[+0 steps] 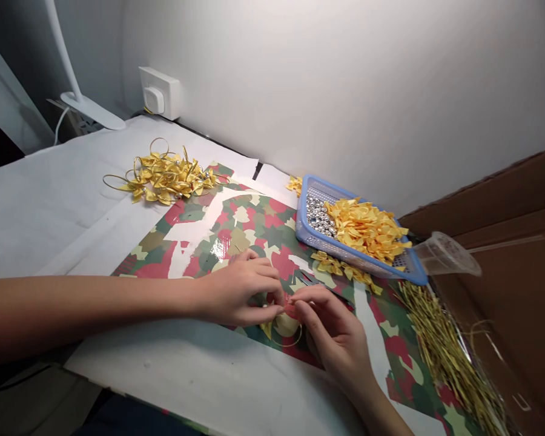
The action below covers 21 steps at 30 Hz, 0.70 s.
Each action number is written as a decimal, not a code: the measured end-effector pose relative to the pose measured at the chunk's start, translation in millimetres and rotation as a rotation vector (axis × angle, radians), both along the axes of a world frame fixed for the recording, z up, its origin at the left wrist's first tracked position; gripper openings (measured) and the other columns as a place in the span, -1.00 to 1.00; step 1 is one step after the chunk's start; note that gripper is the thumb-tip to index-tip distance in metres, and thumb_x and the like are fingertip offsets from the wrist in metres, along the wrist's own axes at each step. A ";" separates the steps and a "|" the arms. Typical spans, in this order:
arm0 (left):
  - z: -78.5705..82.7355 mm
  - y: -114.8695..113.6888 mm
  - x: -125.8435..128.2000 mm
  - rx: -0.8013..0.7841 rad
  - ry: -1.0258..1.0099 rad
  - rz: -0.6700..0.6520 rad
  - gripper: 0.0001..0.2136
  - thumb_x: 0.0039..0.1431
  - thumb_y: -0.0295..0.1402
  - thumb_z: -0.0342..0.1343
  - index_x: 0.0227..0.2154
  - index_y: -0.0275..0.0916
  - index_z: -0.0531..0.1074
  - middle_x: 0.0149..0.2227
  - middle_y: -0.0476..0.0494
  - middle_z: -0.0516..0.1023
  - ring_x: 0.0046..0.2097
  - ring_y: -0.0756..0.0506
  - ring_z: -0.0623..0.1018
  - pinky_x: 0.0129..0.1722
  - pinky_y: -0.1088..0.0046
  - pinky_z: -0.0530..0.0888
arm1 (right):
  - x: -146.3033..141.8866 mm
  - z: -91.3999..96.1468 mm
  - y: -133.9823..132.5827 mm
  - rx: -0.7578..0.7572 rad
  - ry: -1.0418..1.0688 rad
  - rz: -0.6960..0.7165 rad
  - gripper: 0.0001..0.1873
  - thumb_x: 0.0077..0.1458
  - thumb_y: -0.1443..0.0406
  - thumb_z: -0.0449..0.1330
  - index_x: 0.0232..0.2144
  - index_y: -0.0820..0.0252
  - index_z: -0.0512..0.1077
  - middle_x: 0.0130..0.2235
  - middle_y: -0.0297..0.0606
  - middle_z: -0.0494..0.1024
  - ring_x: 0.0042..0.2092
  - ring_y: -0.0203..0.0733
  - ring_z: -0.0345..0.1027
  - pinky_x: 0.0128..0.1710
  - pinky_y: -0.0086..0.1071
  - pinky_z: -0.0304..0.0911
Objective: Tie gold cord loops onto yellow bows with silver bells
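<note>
I am holding a small yellow ribbon bow (pixel 267 329) with a thin gold cord loop (pixel 295 343) attached to it. Most of the satin is hiding under my fingers, so only one pointed tail and the curve of the cord are showing. The bow is sitting low over the camouflage-patterned sheet (pixel 236 224), right between my two hands. My left hand (pixel 240 290) is curling over it from the left, fingertips closing on the ribbon. My right hand (pixel 333 330) is coming in from the right, with thumb and forefinger pinching together at the bow's top, touching my left fingertips. The visible tail is pointing toward me and slightly left, and the loop is bulging toward me, lying nearly flat on the sheet. I cannot tell the bow's long axis, since my fingers are covering its middle.
</note>
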<state>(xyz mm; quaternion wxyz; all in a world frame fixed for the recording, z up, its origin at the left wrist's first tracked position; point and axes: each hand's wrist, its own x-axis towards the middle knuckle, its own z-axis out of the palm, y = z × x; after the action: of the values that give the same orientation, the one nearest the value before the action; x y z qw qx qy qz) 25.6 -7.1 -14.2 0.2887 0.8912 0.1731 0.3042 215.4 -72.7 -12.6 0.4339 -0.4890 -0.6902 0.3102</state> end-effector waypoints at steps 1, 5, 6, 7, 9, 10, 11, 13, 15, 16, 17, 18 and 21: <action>0.4 0.1 0.0 -0.006 0.007 -0.002 -0.89 0.17 -0.44 0.04 -0.45 -0.25 0.41 -0.46 -0.01 0.53 -0.37 -0.02 0.40 -0.21 0.37 0.20 | 1.3 1.4 0.0 -0.008 -0.006 -0.022 -0.82 0.21 0.26 0.08 -0.39 0.17 0.42 -0.44 -0.27 0.48 -0.44 -0.27 0.36 -0.52 -0.46 0.28; 2.9 -0.3 0.1 0.018 0.009 0.007 -0.89 0.15 -0.45 0.04 -0.47 -0.25 0.40 -0.49 -0.01 0.51 -0.40 -0.01 0.37 -0.24 0.37 0.19 | 7.9 9.0 0.1 -0.038 -0.074 0.055 -0.79 0.22 0.26 0.05 -0.43 0.18 0.41 -0.46 -0.28 0.46 -0.45 -0.28 0.34 -0.54 -0.48 0.24; 3.4 -0.6 0.2 0.027 0.010 0.008 -0.88 0.15 -0.45 0.04 -0.48 -0.25 0.40 -0.49 -0.01 0.51 -0.41 -0.01 0.37 -0.24 0.38 0.19 | 9.4 11.0 0.1 -0.048 -0.095 0.119 -0.79 0.22 0.27 0.05 -0.43 0.18 0.41 -0.46 -0.28 0.47 -0.45 -0.28 0.34 -0.52 -0.47 0.24; 3.9 -1.0 0.3 0.037 0.015 0.011 -0.88 0.14 -0.45 0.03 -0.49 -0.25 0.40 -0.50 -0.01 0.51 -0.42 -0.01 0.36 -0.24 0.38 0.20 | 10.6 12.7 0.2 -0.060 -0.118 0.191 -0.79 0.22 0.28 0.06 -0.43 0.18 0.42 -0.47 -0.28 0.48 -0.45 -0.28 0.34 -0.50 -0.46 0.25; 4.3 -1.6 0.3 0.049 0.034 0.016 -0.86 0.15 -0.43 0.01 -0.50 -0.24 0.38 -0.50 -0.01 0.50 -0.42 -0.02 0.35 -0.24 0.38 0.20 | 11.8 15.1 0.6 -0.112 -0.161 0.299 -0.78 0.21 0.27 0.07 -0.44 0.19 0.42 -0.48 -0.27 0.50 -0.46 -0.27 0.34 -0.46 -0.44 0.26; 4.5 -1.8 0.4 0.053 0.044 0.019 -0.85 0.15 -0.43 0.00 -0.51 -0.23 0.38 -0.51 -0.01 0.50 -0.42 -0.02 0.35 -0.24 0.38 0.21 | 11.8 15.4 0.9 -0.163 -0.171 0.320 -0.76 0.21 0.24 0.07 -0.46 0.19 0.42 -0.50 -0.27 0.50 -0.47 -0.27 0.34 -0.47 -0.44 0.25; 4.5 -1.9 0.4 0.059 0.055 0.020 -0.85 0.16 -0.43 0.00 -0.51 -0.23 0.37 -0.51 -0.01 0.49 -0.43 -0.02 0.34 -0.24 0.38 0.21 | 11.3 15.3 1.3 -0.229 -0.161 0.318 -0.73 0.21 0.20 0.07 -0.47 0.20 0.42 -0.51 -0.27 0.50 -0.49 -0.28 0.33 -0.49 -0.44 0.25; 4.3 -2.0 0.7 0.087 0.072 0.024 -0.84 0.17 -0.41 -0.02 -0.51 -0.23 0.37 -0.52 -0.01 0.47 -0.43 -0.02 0.33 -0.25 0.38 0.21 | 9.5 13.8 2.2 -0.394 -0.080 0.262 -0.64 0.21 0.10 0.04 -0.47 0.21 0.42 -0.52 -0.27 0.50 -0.55 -0.32 0.28 -0.55 -0.47 0.22; 3.5 -2.3 1.5 0.149 0.089 0.031 -0.80 0.18 -0.41 -0.05 -0.53 -0.23 0.37 -0.55 0.00 0.44 -0.44 -0.02 0.31 -0.27 0.38 0.20 | 6.9 11.9 3.4 -0.552 0.037 0.209 -0.54 0.18 -0.01 0.02 -0.49 0.23 0.41 -0.55 -0.27 0.49 -0.61 -0.36 0.22 -0.62 -0.48 0.18; 2.9 -2.7 2.2 0.191 0.096 0.037 -0.78 0.19 -0.41 -0.06 -0.54 -0.23 0.36 -0.57 0.00 0.43 -0.44 -0.02 0.30 -0.28 0.39 0.20 | 5.6 11.2 4.0 -0.615 0.084 0.194 -0.49 0.15 -0.06 0.02 -0.51 0.24 0.41 -0.56 -0.26 0.49 -0.63 -0.37 0.20 -0.65 -0.49 0.16; 2.0 -3.2 2.9 0.238 0.097 0.043 -0.77 0.19 -0.42 -0.07 -0.56 -0.23 0.35 -0.57 0.01 0.42 -0.44 -0.02 0.30 -0.28 0.39 0.20 | 4.4 10.9 4.5 -0.669 0.117 0.182 -0.46 0.11 -0.11 0.04 -0.52 0.24 0.41 -0.57 -0.26 0.49 -0.64 -0.38 0.19 -0.67 -0.50 0.14; 0.9 -3.9 3.6 0.285 0.094 0.047 -0.76 0.19 -0.42 -0.07 -0.58 -0.23 0.34 -0.57 0.01 0.42 -0.44 -0.02 0.30 -0.28 0.39 0.20 | 3.4 10.9 5.0 -0.712 0.139 0.174 -0.44 0.07 -0.14 0.05 -0.54 0.25 0.41 -0.58 -0.26 0.48 -0.65 -0.38 0.18 -0.69 -0.50 0.12; -2.5 -6.5 5.3 0.413 0.081 0.070 -0.77 0.18 -0.46 -0.06 -0.59 -0.24 0.32 -0.54 0.00 0.45 -0.42 -0.01 0.32 -0.25 0.40 0.21 | 2.2 12.0 6.4 -0.790 0.156 0.172 -0.43 0.01 -0.15 0.11 -0.57 0.26 0.42 -0.59 -0.26 0.48 -0.66 -0.40 0.17 -0.71 -0.52 0.08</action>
<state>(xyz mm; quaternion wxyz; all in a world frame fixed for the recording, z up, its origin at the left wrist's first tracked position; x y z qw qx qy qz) 31.0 -13.6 -16.7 0.0821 0.9363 0.1494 0.3071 217.7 -66.3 -0.6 0.2365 -0.5335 -0.5213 0.6227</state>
